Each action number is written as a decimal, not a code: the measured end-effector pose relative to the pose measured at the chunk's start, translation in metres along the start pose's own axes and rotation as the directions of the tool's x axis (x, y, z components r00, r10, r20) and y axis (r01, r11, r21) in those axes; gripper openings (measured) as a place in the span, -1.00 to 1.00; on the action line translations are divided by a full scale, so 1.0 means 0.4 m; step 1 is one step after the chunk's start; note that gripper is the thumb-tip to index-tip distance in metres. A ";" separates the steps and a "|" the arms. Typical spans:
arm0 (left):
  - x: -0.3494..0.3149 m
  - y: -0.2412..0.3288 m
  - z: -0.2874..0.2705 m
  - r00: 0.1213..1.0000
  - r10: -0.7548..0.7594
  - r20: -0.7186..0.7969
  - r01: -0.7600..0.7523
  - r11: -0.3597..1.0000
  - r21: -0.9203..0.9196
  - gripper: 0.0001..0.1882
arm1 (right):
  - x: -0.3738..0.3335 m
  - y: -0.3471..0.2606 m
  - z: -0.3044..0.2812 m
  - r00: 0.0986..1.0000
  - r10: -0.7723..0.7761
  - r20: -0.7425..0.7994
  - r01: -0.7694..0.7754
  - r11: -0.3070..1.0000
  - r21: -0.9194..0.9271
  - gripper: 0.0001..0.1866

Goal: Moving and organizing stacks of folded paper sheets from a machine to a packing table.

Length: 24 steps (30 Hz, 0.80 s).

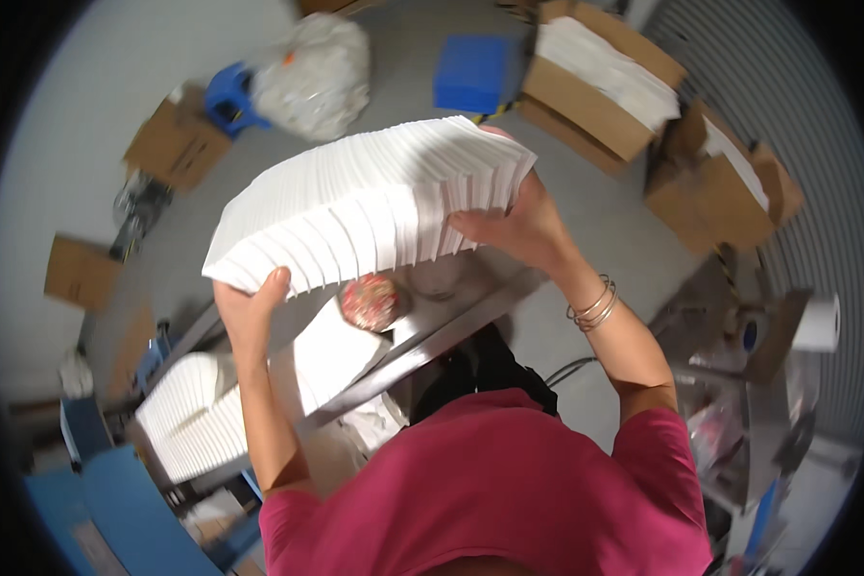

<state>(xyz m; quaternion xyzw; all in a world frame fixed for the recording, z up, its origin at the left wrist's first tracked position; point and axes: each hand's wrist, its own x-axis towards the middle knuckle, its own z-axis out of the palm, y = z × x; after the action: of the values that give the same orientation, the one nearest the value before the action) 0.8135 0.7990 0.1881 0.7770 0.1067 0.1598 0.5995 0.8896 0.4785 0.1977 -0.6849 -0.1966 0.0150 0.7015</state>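
A long stack of white folded sheets (355, 206) is held up in front of me, its layers standing side by side with ridged edges. My left hand (250, 307) grips its near left end, thumb on the near face. Around the right end is my right hand (518, 226), its thumb pressed on the near side and the other fingers mostly hidden behind. Below the stack, a round thing with a red and pale mottled pattern (370, 301) lies on a metal-edged work surface (422, 346). Next to it is a smooth white sheet or block (324, 357).
More white folded stacks (197, 437) lie at the lower left beside blue machine panels (130, 499). Open cardboard boxes (590, 106) with white contents stand at the far right. A blue bin (470, 72) and a full clear bag (317, 77) are on the floor beyond.
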 end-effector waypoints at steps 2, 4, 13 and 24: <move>0.022 0.013 0.074 0.995 0.077 0.060 -0.075 0.997 -0.036 -0.31 | -0.059 -0.014 -0.065 0.990 -0.029 -0.136 0.012 0.993 -0.119 -0.13; 0.043 0.033 0.174 0.968 0.192 0.165 -0.176 0.979 -0.107 -0.35 | -0.133 -0.029 -0.137 0.968 -0.097 -0.230 0.052 0.980 -0.193 -0.12; -0.014 0.158 0.661 0.663 0.309 0.682 -0.136 0.945 -0.297 -0.52 | -0.555 -0.140 -0.388 0.693 -0.132 -0.709 -0.094 0.958 -0.271 -0.11; -0.788 0.513 1.464 -0.112 0.449 0.886 0.037 0.893 -0.448 -0.38 | -1.378 -0.377 -0.766 0.034 -0.100 -0.994 -0.228 0.968 -0.105 -0.23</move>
<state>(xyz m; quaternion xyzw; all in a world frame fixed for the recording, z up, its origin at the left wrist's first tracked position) 0.7365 0.1078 0.2137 0.5345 -0.5186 -0.3493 0.5686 0.4347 0.0167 0.2077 -0.5879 0.3761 -0.4558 0.5524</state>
